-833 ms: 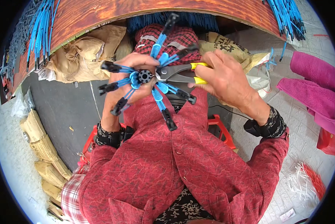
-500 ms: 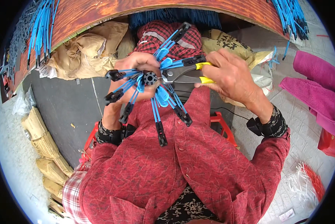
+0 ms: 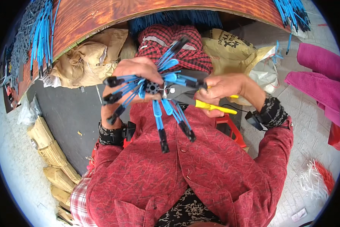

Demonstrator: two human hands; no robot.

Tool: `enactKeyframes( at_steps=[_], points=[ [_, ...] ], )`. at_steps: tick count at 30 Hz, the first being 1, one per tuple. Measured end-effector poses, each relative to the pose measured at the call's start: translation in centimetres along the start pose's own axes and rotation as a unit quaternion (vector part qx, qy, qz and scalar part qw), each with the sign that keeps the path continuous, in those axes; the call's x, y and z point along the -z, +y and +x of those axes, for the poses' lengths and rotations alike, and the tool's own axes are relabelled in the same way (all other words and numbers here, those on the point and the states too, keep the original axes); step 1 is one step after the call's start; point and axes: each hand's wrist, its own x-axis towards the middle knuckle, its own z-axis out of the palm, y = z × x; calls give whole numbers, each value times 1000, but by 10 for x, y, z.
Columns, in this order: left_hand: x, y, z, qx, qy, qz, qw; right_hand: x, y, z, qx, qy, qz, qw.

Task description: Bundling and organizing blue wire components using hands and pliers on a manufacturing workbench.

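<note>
My left hand [image 3: 135, 70] is closed around a round black hub [image 3: 152, 88], from which several paired blue rods [image 3: 160, 125] with blue flat loops and black ends fan out on all sides. Pliers [image 3: 183, 97] with dark jaws and yellow handles are in my right hand [image 3: 226, 90], its fingers wrapped about the spread handles. At the right side of the hub the pliers' tip meets a thin, pale, wire-like bit, too small to make out fully. My palm and some fingers of the left hand are hidden behind the rods.
A curved wooden table [image 3: 147, 8] lies ahead, with blue rod bundles [image 3: 43, 41] at its left and more at its right. Brown paper sacks [image 3: 88, 56] and a yellowish woven bag [image 3: 226, 49] sit below. Purple cloths [image 3: 317, 81] lie at right, and a red stool [image 3: 230, 130] is under me.
The pliers have tilted, their handle ends swinging lower right and spreading wider. My right hand has turned and shifted slightly down. The hub stays in my left hand, its rods slightly turned.
</note>
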Motion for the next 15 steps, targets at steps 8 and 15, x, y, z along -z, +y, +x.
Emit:
enactKeyframes(
  at_steps=[8,15],
  points=[
    [-2,-4,1,18,65,-24,997,-26,-46,-14,-11,273,-395,877],
    [2,-8,-6,74,102,-6,992,-51,-41,-19,127,504,-535,666]
  ],
)
